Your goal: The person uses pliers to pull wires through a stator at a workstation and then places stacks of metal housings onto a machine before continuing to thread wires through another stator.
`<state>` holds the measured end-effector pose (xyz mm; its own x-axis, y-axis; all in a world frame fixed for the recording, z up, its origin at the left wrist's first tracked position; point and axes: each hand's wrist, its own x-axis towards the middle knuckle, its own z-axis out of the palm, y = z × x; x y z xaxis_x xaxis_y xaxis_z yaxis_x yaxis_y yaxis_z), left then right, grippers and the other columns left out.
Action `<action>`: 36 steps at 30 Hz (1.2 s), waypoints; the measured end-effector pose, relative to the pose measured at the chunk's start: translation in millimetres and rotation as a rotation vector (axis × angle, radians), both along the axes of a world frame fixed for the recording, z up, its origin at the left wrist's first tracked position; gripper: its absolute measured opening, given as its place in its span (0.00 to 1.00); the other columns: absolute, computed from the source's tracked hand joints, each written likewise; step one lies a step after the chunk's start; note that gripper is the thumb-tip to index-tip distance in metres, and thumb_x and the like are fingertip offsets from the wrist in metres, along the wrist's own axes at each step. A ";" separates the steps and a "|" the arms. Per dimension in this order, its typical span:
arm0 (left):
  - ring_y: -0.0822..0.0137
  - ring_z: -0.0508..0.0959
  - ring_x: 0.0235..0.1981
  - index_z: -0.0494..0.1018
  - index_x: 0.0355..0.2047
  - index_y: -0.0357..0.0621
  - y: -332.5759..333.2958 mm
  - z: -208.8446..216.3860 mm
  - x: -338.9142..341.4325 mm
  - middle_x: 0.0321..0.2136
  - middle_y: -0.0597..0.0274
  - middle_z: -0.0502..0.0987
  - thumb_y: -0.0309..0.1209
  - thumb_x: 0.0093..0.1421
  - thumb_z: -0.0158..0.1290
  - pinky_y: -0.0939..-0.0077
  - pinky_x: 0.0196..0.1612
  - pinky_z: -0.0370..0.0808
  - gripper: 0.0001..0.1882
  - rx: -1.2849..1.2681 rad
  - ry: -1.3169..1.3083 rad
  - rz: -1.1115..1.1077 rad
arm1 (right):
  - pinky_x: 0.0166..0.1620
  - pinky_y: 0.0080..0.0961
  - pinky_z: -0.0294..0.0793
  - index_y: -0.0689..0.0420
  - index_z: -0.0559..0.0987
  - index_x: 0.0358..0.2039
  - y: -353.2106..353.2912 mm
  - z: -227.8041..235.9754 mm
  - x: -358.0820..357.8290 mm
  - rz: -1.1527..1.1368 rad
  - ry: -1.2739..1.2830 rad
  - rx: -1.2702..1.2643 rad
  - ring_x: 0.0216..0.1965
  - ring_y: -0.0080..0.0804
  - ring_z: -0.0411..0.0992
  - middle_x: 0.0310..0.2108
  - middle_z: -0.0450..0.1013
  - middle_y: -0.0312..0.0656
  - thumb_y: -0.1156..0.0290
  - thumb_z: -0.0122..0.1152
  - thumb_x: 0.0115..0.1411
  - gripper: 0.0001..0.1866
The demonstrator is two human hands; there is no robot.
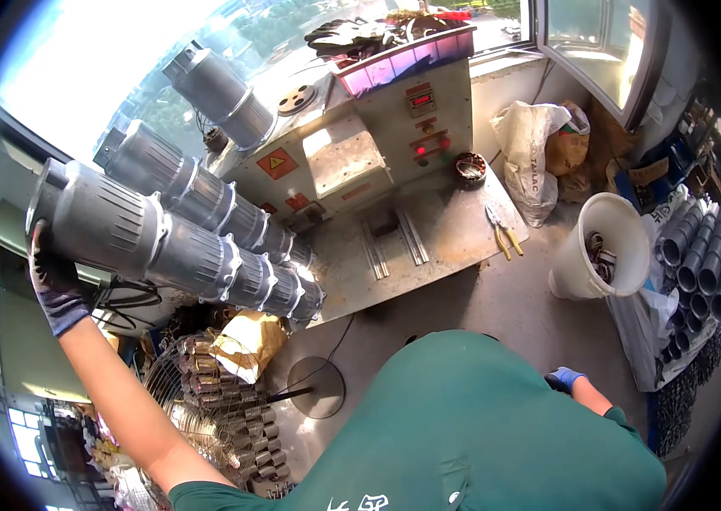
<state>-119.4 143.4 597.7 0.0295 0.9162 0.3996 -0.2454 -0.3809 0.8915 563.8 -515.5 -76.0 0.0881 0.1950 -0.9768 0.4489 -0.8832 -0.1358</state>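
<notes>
In the head view, the tall stack of dark grey, ribbed metal motor housings [187, 252] stands at the left end of the scuffed grey metal machine [454, 230]. It could topple if the dark-gloved left hand [55, 281], laid against its uppermost housing, pushed unevenly; whether those fingers clasp it I cannot tell. The blue-and-black-gloved right hand [562, 380], well apart in front of the machine, is partly hidden, its grip unreadable. Housings are finned cylinders with lugged flanges; the machine's top is flat, stained.
</notes>
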 end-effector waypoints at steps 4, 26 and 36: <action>0.51 0.64 0.66 0.60 0.68 0.39 -148.2 26.6 74.4 0.65 0.49 0.65 0.43 0.67 0.53 0.50 0.70 0.56 0.34 0.129 0.071 -0.098 | 0.32 0.30 0.78 0.59 0.83 0.39 -11.6 -32.4 37.5 -0.352 0.024 0.176 0.30 0.37 0.78 0.32 0.79 0.45 0.68 0.65 0.58 0.11; 0.67 0.78 0.42 0.69 0.53 0.39 -116.8 -523.2 390.1 0.42 0.58 0.78 0.19 0.57 0.63 0.72 0.51 0.78 0.24 -0.447 -0.257 0.564 | 0.42 0.31 0.77 0.61 0.85 0.41 -70.7 -0.3 93.2 -0.592 0.014 0.156 0.37 0.31 0.78 0.33 0.81 0.39 0.60 0.75 0.46 0.24; 0.59 0.63 0.66 0.55 0.69 0.45 -5.2 -607.7 453.6 0.69 0.54 0.58 0.33 0.65 0.57 0.53 0.65 0.68 0.35 -0.192 0.138 0.321 | 0.40 0.28 0.76 0.58 0.84 0.41 -180.4 -34.3 4.3 -0.762 -0.087 -0.037 0.36 0.29 0.77 0.31 0.80 0.37 0.57 0.72 0.51 0.22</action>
<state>334.2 138.2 -10.0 -0.2290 0.9453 0.2325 -0.0135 -0.2419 0.9702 568.1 -695.9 -110.4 0.2621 0.0163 -0.9649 -0.2785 -0.9561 -0.0918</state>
